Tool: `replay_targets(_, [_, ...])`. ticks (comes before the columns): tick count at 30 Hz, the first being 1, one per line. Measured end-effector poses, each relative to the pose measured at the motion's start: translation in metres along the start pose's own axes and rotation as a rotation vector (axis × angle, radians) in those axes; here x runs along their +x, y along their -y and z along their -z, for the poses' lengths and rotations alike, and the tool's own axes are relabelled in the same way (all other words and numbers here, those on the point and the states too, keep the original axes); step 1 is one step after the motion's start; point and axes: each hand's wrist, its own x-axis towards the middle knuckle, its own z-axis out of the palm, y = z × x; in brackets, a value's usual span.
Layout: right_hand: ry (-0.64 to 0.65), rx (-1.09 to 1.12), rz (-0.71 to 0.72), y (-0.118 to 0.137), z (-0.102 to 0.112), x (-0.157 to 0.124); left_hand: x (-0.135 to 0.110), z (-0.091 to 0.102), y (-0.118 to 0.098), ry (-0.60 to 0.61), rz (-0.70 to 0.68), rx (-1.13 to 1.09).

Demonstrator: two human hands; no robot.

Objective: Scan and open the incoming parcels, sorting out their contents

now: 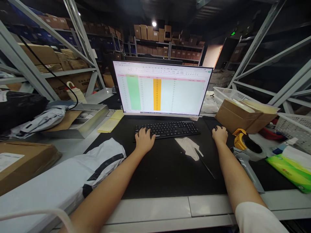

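Note:
My left hand rests on the left end of a black keyboard, fingers spread over its keys. At the right, my right hand is curled over a dark computer mouse, mostly hidden under the palm. Behind the keyboard stands a monitor showing a spreadsheet with a green and an orange column. On the black desk mat between my arms lie a crumpled pale piece of cloth or paper and a thin dark pen-like stick.
Right of my forearm lie a grey handheld scanner, a yellow tape dispenser, a green packet and a cardboard box. At left are a white wrapped parcel, a brown parcel, yellow note sheets and a metal tray.

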Motion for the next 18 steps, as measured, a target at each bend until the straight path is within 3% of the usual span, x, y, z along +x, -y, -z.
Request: replay_targets(18, [-0.001, -0.004, 0.000, -0.0004, -0.0001, 0.0006, -0.0009, 0.0036, -0.0019, 0.018, 0.007, 0.007])
